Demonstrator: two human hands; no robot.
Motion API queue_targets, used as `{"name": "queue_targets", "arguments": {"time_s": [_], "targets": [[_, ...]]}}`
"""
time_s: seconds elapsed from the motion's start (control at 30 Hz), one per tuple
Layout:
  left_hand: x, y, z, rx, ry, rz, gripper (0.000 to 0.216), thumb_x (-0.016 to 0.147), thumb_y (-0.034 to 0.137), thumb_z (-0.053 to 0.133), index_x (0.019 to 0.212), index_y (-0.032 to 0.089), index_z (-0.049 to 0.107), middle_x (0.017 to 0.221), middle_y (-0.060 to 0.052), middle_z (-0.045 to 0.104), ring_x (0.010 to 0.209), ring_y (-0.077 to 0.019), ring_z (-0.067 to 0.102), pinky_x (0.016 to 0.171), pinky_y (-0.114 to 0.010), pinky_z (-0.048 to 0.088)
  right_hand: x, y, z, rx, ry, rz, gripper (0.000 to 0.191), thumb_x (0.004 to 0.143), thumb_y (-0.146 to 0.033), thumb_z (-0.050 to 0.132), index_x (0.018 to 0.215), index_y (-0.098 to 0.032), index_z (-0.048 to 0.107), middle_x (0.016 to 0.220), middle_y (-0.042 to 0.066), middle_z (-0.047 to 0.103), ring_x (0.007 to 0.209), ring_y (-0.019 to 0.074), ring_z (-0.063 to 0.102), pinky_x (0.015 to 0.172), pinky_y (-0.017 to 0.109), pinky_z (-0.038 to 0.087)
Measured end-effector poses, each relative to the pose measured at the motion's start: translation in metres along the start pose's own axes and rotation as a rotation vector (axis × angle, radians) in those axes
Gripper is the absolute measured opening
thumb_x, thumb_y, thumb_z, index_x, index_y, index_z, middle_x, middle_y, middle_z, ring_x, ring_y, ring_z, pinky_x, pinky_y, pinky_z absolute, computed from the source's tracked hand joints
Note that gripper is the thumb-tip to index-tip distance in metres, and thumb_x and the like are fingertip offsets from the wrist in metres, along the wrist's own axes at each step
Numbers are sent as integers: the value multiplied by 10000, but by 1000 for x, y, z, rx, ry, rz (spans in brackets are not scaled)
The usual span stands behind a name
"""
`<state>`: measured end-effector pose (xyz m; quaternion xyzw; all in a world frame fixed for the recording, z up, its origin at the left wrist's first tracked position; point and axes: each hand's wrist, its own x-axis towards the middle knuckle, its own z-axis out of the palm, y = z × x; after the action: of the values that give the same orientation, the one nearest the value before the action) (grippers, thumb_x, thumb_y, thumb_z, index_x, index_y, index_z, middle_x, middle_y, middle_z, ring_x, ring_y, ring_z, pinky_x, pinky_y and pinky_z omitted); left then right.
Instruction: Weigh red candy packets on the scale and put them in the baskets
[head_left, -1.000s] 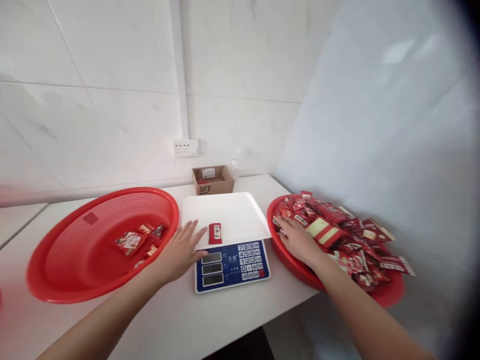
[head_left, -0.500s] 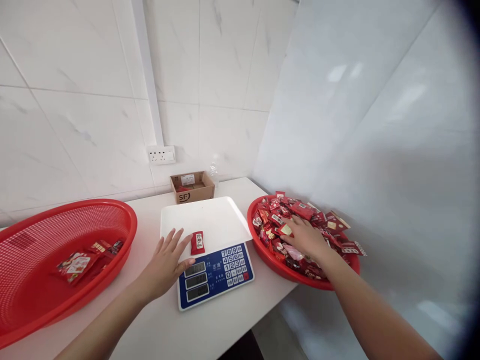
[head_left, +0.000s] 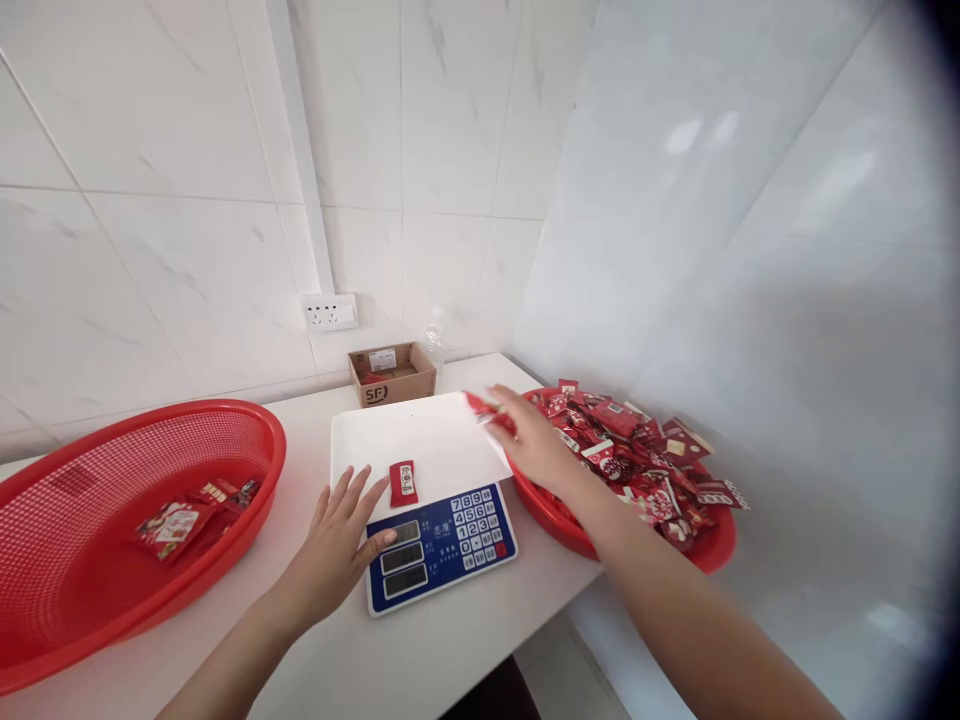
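Note:
A blue electronic scale (head_left: 442, 545) with a white weighing tray (head_left: 412, 440) sits in the middle of the white counter. One small red packet (head_left: 403, 483) lies on the tray's front edge. My left hand (head_left: 337, 545) rests flat with fingers spread at the tray's left front corner, just left of that packet. My right hand (head_left: 529, 445) hovers over the tray's right edge, pinching a red packet (head_left: 484, 408). To the right, a red basket (head_left: 570, 525) is heaped with several red packets (head_left: 645, 455).
A large red mesh basket (head_left: 247, 450) at the left holds a few packets (head_left: 191, 515). A small cardboard box (head_left: 391, 373) and a clear bottle (head_left: 433, 345) stand at the back by the tiled wall, under a socket (head_left: 331, 312). The counter edge runs close in front.
My right hand has left the heap in the right basket and moved left over the scale tray with a red packet in its fingers. My left hand has stayed by the tray.

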<state>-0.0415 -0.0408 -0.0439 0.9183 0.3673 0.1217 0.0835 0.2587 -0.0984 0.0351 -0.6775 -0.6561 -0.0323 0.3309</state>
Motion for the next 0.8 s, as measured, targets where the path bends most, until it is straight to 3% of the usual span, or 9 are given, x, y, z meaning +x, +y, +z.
{"name": "queue_targets", "arguments": {"time_s": [0.07,0.13,0.23,0.33,0.5,0.67,0.73,0.8], "targets": [[-3,-3,1,6,31,11,587,944,537,309,1460,258,285,1539,-89,236,1427,-314,85,1089,-607,211,0,-8,11,-49,-176,-30,558,878,-404,460,1401,-226,388,1505,112,323,1367,249,311,1079,456,309],[-9,-8,1,8,62,6,585,940,531,332,1459,266,284,1536,-91,246,1425,-319,95,1080,-613,227,-5,-1,13,-160,-283,74,590,884,-393,455,1436,-223,332,1531,129,256,1402,280,218,1095,523,245],[-19,-18,2,-2,98,-17,567,945,510,340,1461,288,270,1538,-80,247,1425,-314,104,1078,-610,236,-20,28,5,-309,-339,314,638,882,-450,438,1457,-222,284,1545,132,209,1414,333,143,1071,625,191],[-27,-20,2,-25,123,-26,547,952,478,347,1464,313,249,1541,-65,241,1427,-304,107,1079,-598,250,-38,56,-3,-334,-429,436,756,837,-594,428,1481,-265,209,1559,101,170,1412,364,124,1038,665,218],[-29,-6,-2,-64,128,-5,578,951,447,375,1480,343,167,1549,-48,221,1426,-304,101,1076,-586,271,-51,75,-6,-457,-407,444,632,871,-555,366,1421,-243,368,1530,124,260,1378,347,251,1050,586,260],[-28,0,1,-77,128,22,597,948,437,394,1480,373,131,1545,-34,235,1423,-306,122,1076,-579,281,-48,78,-6,-534,-444,525,745,790,-503,533,1454,-277,281,1510,184,268,1352,406,274,973,677,250],[-29,-1,5,-78,129,17,590,950,440,387,1478,377,133,1543,-34,240,1422,-305,129,1071,-585,285,-50,77,-4,-513,-415,459,714,783,-408,562,1438,-268,316,1444,183,377,1309,391,352,978,634,273],[-29,-2,8,-77,137,17,583,952,445,381,1477,377,137,1542,-34,244,1422,-302,135,1071,-588,284,-53,78,-2,-435,-340,358,586,802,-278,520,1377,-240,416,1286,165,528,1185,330,492,951,510,356]]}}
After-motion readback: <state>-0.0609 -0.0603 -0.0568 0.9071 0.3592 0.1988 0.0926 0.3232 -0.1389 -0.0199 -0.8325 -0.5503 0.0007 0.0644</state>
